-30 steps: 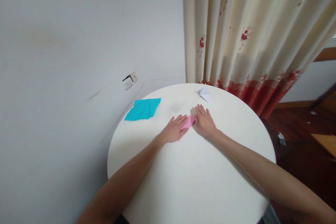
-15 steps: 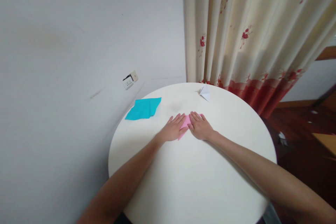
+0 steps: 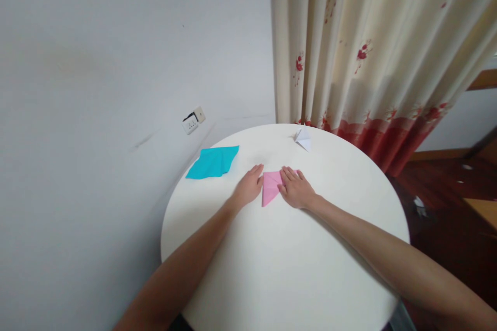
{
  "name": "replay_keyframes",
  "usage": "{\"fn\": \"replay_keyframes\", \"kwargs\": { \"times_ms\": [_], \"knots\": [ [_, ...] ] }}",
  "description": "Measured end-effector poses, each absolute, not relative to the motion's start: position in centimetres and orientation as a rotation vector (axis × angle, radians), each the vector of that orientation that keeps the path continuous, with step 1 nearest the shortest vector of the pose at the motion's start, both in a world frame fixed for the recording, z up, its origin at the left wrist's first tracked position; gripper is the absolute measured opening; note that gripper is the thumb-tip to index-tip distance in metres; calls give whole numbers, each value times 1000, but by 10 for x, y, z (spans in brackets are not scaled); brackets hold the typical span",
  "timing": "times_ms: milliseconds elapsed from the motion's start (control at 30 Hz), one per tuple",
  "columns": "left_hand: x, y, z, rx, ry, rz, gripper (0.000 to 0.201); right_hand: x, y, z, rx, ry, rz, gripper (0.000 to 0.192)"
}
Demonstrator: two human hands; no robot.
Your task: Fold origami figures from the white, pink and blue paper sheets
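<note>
A folded piece of pink paper (image 3: 271,184) lies on the round white table (image 3: 272,269), its lower left part narrowing to a point toward me. My right hand (image 3: 296,188) rests flat over the paper's right side, fingers stretched out, and hides that part. Just beside the paper's left edge is my left hand (image 3: 248,186), turned on its side with fingers extended and nothing in it. Whether its fingertips touch the edge I cannot tell.
A creased sheet of turquoise paper (image 3: 213,162) lies at the table's back left. Near the back edge stands a folded white paper piece (image 3: 303,138). A wall with a socket (image 3: 190,124) borders the left, and a flowered curtain (image 3: 349,62) hangs behind the table.
My left hand has slid left off the pink paper and turned onto its side, uncovering the paper's left part. The right hand stays in place.
</note>
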State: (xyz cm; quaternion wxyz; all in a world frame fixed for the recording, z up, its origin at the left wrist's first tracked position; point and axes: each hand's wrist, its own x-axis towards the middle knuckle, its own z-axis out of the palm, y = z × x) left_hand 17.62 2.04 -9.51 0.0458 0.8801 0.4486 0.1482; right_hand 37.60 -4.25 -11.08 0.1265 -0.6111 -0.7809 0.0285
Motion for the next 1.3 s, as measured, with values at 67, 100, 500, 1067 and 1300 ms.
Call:
{"fn": "replay_keyframes", "kwargs": {
  "times_ms": [67, 100, 500, 1067, 1300],
  "knots": [
    [180, 15, -94, 2750, 1207, 445, 51, 376, -43, -110, -1775, -2269, 74, 63],
    [182, 11, -94, 2775, 1141, 402, 51, 375, -43, -110, -1772, -2267, 71, 63],
    [180, 0, -91, 2813, 1006, 116, 81, 380, -41, -109, -1728, -2260, 165, 61],
    [171, 7, -87, 2804, 1018, 181, 79, 411, -36, -98, -1555, -2419, 320, 61],
    [172, 8, -84, 2826, 1051, 310, 61, 411, -34, -96, -1530, -2359, 222, 53]
  ]
}}
